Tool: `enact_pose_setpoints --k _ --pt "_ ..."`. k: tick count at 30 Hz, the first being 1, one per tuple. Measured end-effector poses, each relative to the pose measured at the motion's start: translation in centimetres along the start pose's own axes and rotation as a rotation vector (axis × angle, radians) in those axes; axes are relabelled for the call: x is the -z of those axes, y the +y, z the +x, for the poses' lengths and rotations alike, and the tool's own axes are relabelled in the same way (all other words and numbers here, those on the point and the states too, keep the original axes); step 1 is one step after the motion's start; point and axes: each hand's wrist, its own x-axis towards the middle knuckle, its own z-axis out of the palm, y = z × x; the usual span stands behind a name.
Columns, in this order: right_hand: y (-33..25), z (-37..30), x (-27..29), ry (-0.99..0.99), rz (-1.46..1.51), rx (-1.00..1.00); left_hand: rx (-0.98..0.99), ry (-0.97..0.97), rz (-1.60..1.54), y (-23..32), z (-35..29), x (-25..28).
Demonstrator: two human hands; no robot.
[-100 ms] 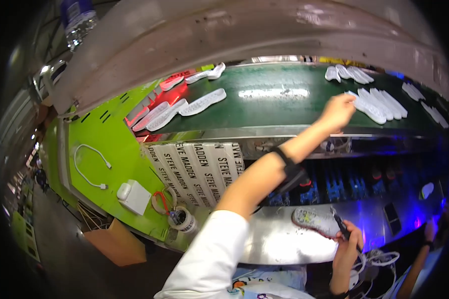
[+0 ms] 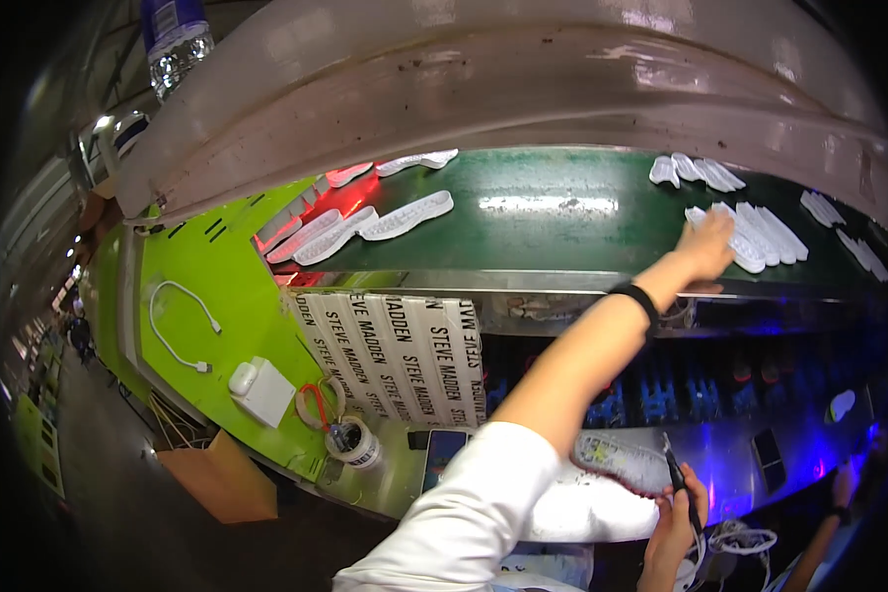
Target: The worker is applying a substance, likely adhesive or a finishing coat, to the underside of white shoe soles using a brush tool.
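My left hand (image 2: 708,247), at the end of a white-sleeved arm with a black wristband, reaches across to the green conveyor belt. Its fingers curl over the leftmost white shoe sole (image 2: 747,259) of a fanned row; the fingertips are partly hidden. At the lower right my right hand (image 2: 676,518) grips a black pen-shaped tool (image 2: 675,474), its tip pointing up and away. Just left of the tool, a grey speckled shoe sole (image 2: 620,459) with yellow marks lies on the metal bench (image 2: 592,508). My left forearm passes close to that sole.
More white soles (image 2: 405,215) lie at the belt's left end under red light. A green side table (image 2: 197,326) bears a white cable and a white box (image 2: 263,393). Phones (image 2: 768,459) rest on the bench. Another person's arm (image 2: 824,538) shows at the far right.
My left hand has moved right, from the end of the leftmost sole in the row to over it. The view has shifted slightly. My right hand still holds the pen-shaped tool.
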Motion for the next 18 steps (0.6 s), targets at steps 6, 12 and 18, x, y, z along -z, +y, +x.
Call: enact_pose_setpoints --k 6,12,18 --pt "0.1 0.1 5.7 0.040 -0.468 -0.108 0.444 -0.520 0.043 2.7 4.3 -2.5" --pt "1.2 1.0 3.8 -0.052 -0.114 -0.256 1.020 -0.670 0.155 -4.1 3.4 7.0" --pt "1.5 1.8 1.3 0.039 -0.007 -0.282 0.923 -0.825 0.083 4.3 5.5 5.0"
